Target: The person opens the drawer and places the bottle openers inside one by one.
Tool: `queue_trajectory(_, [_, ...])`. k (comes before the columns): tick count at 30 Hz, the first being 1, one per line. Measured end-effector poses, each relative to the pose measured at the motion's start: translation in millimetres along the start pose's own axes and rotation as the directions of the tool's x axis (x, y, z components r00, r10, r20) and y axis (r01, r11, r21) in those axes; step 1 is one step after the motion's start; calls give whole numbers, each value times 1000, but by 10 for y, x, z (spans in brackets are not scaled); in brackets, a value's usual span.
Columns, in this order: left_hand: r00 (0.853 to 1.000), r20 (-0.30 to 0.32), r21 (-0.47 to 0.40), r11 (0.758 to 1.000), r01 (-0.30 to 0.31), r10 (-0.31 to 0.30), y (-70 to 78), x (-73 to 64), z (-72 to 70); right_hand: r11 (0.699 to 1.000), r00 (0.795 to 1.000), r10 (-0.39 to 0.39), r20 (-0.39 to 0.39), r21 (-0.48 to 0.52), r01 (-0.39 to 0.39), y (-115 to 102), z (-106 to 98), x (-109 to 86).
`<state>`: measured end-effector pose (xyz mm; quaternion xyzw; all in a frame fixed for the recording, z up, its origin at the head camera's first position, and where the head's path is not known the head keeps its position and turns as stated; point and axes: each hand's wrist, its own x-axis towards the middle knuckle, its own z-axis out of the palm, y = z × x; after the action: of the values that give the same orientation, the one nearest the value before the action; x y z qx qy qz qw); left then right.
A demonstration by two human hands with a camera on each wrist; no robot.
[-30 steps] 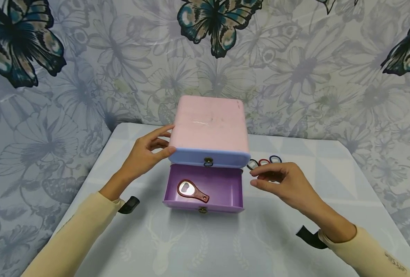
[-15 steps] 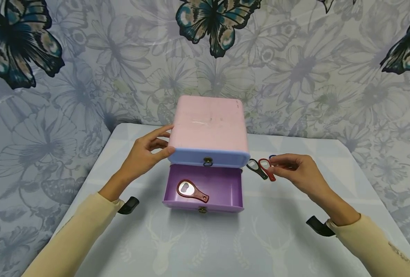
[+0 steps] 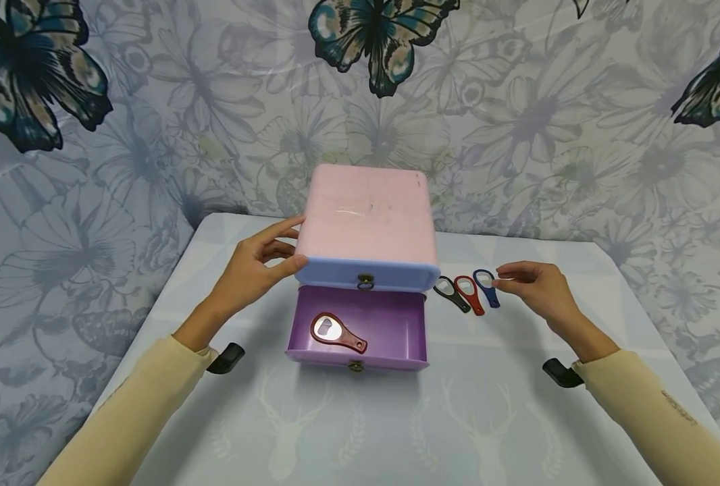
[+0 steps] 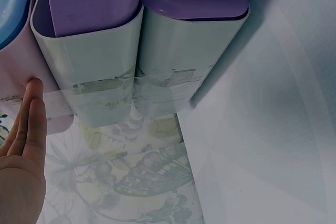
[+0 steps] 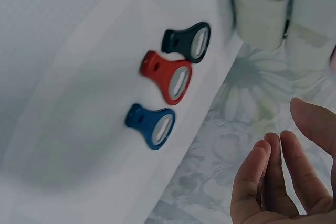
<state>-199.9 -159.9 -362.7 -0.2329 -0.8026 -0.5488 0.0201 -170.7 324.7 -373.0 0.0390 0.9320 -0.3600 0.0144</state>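
Observation:
My left hand [image 3: 250,266] rests on the left side of a small chest of drawers [image 3: 366,216] with a pink top, its fingers fairly straight and the thumb at the front corner. Below a blue drawer [image 3: 329,272], a purple drawer [image 3: 396,324] is pulled out, and a brown bottle opener [image 3: 350,341] with a metal face lies in it. My right hand [image 3: 539,290] hovers just right of a blue bottle opener [image 5: 152,124], fingers loosely bent and holding nothing. Beside that opener lie a red bottle opener [image 5: 170,80] and a dark green one.
The white table [image 3: 360,425] carries a faint deer pattern. Behind it stands a wall [image 3: 536,155] papered with flowers and butterflies. In the left wrist view, clear tape [image 4: 115,90] runs across the sides of the chest's tiers.
My right hand has moved right, from beside the chest past the row of bottle openers, uncovering the red and blue ones. My left hand has stayed on the chest.

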Motion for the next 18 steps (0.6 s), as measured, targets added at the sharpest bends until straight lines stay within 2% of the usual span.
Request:
queue_trajectory(11, [1000,6,-18,1000,-1,1,6,2,-13,991,992,127,24,-39,-126,341,180,303])
queue_trajectory(18, [1000,6,-15,1000,-2,2,-1,3,-12,981,981,185,54,-73,-181,491,287,429])
